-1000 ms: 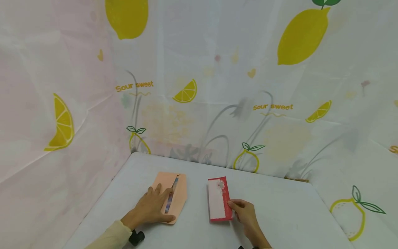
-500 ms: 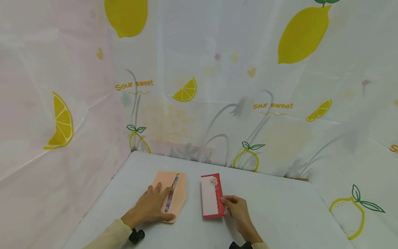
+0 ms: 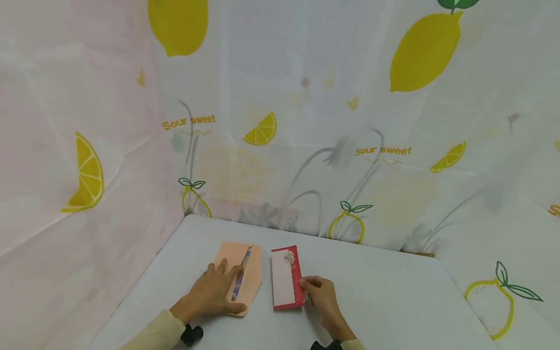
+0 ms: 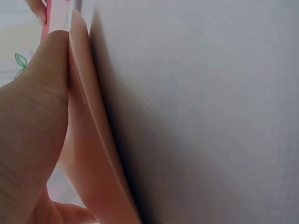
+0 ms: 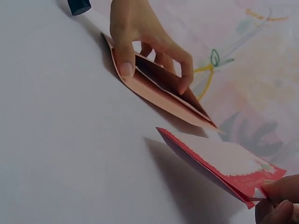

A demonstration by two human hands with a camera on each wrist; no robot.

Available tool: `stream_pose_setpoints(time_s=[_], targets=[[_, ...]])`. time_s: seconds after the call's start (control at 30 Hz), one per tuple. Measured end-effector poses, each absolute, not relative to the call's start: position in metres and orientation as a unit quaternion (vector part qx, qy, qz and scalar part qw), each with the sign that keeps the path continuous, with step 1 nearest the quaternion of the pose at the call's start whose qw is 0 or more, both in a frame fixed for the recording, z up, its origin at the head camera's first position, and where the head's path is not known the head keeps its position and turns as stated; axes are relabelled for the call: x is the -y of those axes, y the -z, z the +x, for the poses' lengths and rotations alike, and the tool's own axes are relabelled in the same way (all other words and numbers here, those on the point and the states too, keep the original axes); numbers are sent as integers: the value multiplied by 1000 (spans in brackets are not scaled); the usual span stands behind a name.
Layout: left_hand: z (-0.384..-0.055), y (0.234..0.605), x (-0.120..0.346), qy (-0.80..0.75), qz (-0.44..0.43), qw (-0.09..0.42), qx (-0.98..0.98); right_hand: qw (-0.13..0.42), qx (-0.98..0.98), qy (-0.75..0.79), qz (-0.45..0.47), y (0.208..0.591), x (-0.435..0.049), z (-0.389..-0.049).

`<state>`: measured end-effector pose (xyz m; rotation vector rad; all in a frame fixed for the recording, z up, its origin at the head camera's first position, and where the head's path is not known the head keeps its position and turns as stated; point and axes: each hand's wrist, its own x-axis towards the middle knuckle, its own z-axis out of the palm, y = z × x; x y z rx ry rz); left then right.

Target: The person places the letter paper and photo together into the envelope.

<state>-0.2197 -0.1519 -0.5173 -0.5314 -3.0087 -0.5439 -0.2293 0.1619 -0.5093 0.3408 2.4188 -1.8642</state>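
A peach envelope (image 3: 255, 272) lies on the white table in the head view, its mouth parted and a bluish patterned strip showing inside. Spread over it, my left hand (image 3: 212, 291) presses it down, with thumb near the near end and index finger at the mouth. The right wrist view shows the left thumb (image 5: 125, 63) on the envelope's outer flap. To the right of the envelope, my right hand (image 3: 323, 299) pinches a red and pale pink folded card (image 3: 283, 279) by its right edge. The card has a flower decoration at its far end and is tilted, with a shadow beneath.
A white table (image 3: 385, 301) extends around both hands. Hanging cloth walls (image 3: 280, 184) printed with lemons stand behind and at both sides. Dark wrist devices (image 3: 192, 335) sit at each wrist.
My right hand has moved left with the card, which is now closer to the envelope. The left hand and the envelope have stayed in place.
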Motion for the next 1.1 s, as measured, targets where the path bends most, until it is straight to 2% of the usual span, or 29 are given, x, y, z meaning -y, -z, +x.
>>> stream_pose_setpoints(time_s=[1.1], targets=[[-221, 520, 150, 161, -169, 27, 972, 22, -770, 631, 95, 520, -101, -231]])
